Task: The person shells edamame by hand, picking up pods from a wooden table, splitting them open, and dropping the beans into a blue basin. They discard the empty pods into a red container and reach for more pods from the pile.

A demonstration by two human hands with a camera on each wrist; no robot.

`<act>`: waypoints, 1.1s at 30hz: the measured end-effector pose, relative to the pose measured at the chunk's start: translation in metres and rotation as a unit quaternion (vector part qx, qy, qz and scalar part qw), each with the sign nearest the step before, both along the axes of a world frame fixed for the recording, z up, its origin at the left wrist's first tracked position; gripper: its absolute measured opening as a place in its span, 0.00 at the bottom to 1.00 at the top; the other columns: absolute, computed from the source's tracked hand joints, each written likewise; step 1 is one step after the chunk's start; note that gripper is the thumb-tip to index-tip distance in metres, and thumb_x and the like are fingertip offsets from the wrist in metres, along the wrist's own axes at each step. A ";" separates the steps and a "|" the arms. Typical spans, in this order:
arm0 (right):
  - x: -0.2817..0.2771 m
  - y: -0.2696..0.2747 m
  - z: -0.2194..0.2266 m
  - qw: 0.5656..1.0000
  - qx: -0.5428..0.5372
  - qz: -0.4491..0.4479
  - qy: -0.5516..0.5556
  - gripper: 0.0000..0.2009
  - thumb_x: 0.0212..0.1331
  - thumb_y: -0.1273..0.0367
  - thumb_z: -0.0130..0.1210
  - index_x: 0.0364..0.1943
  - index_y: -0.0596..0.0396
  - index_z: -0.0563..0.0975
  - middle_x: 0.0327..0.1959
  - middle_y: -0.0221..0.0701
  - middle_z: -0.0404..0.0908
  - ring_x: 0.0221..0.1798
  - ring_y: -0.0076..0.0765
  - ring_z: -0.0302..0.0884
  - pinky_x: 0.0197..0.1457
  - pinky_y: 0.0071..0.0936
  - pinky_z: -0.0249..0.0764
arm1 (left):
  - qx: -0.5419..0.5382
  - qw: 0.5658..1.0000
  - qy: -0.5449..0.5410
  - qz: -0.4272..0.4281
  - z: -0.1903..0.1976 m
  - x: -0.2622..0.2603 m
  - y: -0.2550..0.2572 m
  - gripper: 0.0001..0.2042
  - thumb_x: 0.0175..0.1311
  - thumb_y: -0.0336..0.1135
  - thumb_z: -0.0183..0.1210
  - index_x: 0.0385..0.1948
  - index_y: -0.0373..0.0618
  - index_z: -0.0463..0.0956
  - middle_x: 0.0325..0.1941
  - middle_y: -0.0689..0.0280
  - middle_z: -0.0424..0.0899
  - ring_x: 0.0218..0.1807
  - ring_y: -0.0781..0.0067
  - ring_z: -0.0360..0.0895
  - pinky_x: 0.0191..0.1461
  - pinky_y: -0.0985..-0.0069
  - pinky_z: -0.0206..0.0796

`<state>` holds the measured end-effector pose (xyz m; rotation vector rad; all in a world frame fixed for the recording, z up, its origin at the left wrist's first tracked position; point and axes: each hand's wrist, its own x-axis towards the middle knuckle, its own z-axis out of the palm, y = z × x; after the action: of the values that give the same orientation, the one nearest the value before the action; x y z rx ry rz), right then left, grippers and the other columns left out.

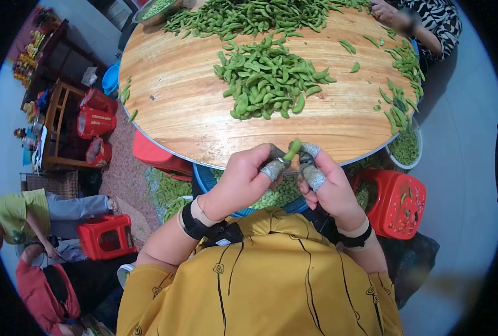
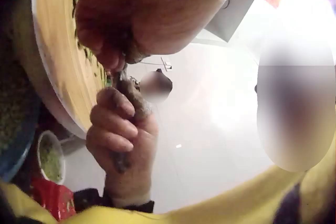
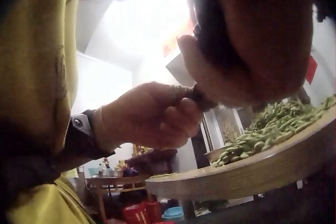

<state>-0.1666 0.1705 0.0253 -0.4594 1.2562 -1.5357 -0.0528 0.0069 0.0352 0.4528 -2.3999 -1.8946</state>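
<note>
A green soybean pod [image 1: 293,150] is held up between the two hands, just off the near edge of the round wooden table [image 1: 187,123]. My left hand [image 1: 240,179] pinches it between thumb and forefinger. From the other side, the thumb and forefinger of my right hand [image 1: 336,187] grip at the pod too. Worn grey wrapping covers the thumbs and forefingers. Below the hands, a blue basin [image 1: 204,176] contains shelled green beans [image 1: 279,193], partly hidden by the hands. In both wrist views the fingertips meet, and the pod is mostly covered there.
A pile of pods [image 1: 271,78] lies ahead on the table, with a larger heap [image 1: 254,17] behind. Red stools [image 1: 397,204] stand at both sides. A white bucket [image 1: 407,148] of beans sits under the right edge. Another person's hand [image 1: 386,14] is at the far right; others sit at left.
</note>
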 end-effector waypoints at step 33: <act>0.018 -0.018 0.004 0.992 0.064 0.014 0.110 0.27 0.53 0.79 0.38 0.62 0.50 0.65 0.24 0.23 0.71 0.18 0.16 0.64 0.21 0.15 0.67 | -0.403 0.909 0.101 -0.002 -0.008 0.008 -0.004 0.09 0.45 0.25 0.58 0.30 0.39 0.71 0.26 0.53 0.75 0.32 0.50 0.75 0.35 0.60 0.67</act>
<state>-0.1485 0.1521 0.0289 -0.5699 1.5026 -1.3993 -0.0448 0.0034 0.0275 0.1696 -2.7175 -0.7407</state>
